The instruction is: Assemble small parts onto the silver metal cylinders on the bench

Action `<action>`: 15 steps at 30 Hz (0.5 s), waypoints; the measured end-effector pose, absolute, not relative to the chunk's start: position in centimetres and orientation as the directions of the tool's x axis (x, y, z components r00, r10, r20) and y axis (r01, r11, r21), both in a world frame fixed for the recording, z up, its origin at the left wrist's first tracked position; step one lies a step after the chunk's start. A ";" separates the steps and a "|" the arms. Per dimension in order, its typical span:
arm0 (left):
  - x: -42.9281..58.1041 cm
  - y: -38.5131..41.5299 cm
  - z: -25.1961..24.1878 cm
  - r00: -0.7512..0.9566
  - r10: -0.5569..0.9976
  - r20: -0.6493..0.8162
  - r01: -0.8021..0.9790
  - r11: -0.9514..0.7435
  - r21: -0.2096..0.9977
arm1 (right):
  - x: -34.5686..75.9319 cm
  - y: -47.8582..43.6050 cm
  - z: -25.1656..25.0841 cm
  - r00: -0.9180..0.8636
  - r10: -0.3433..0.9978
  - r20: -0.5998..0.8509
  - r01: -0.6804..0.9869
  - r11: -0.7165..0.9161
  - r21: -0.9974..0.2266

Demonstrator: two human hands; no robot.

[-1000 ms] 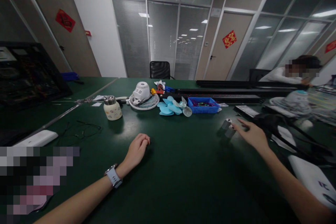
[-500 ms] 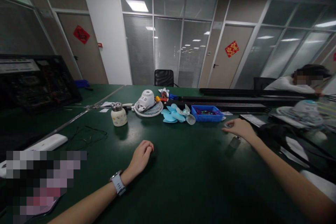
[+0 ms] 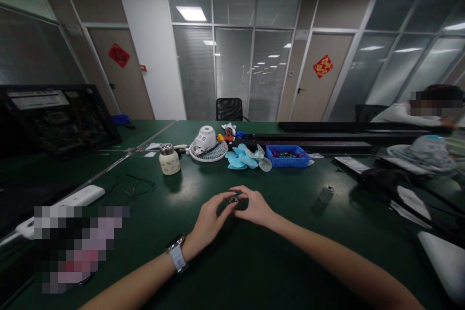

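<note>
Above the middle of the table a small round metal part [image 3: 233,201] with a dark centre is pinched at the fingertips. My left hand [image 3: 209,218], with a watch [image 3: 178,253] on its wrist, grips it from the left. From the other side my right hand [image 3: 256,208] closes thumb and fingers on the same part, which the fingers partly cover. A similar-looking small metal cylinder [image 3: 328,191] stands on the green table [image 3: 283,271] to the right of my hands.
Ahead lie a white fan housing [image 3: 208,147], blue fan blades [image 3: 242,157] and a blue bin [image 3: 288,156] of small parts. A cream bottle [image 3: 169,161] stands left. Black rails [image 3: 327,138] run behind. A person [image 3: 403,112] leans on the table at far right.
My right hand has come left from beside the metal cylinder, carrying the round metal part to the middle. My left hand has moved right and taken hold of it too.
</note>
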State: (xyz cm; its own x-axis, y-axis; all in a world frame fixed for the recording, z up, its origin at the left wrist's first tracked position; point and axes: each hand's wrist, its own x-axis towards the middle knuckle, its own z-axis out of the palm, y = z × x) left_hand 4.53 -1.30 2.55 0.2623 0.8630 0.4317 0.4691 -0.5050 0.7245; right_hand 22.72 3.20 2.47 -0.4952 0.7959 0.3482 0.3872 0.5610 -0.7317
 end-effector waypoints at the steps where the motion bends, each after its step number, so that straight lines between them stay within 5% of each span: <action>1: 4.7 -0.9 2.9 0.265 0.867 0.421 0.456 -0.498 0.737 | 22.6 3.0 2.1 -0.486 0.798 0.356 0.355 0.552 -0.755; 9: 4.8 1.1 4.1 0.324 0.886 0.332 0.451 -0.453 0.769 | 21.8 2.7 -0.5 -0.421 0.827 0.372 0.234 0.496 -0.836; 15: 3.8 1.6 4.0 0.204 0.857 0.473 0.513 -0.505 0.694 | 22.1 2.7 -0.6 -0.399 0.848 0.347 0.266 0.470 -0.842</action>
State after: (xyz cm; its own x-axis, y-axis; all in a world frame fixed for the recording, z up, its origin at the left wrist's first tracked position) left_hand 3.77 1.55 4.00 0.2039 0.8572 0.4729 0.5129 -0.5050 0.6942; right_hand 22.06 2.68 -0.62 -0.3994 0.8485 0.3472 0.2664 0.4698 -0.8416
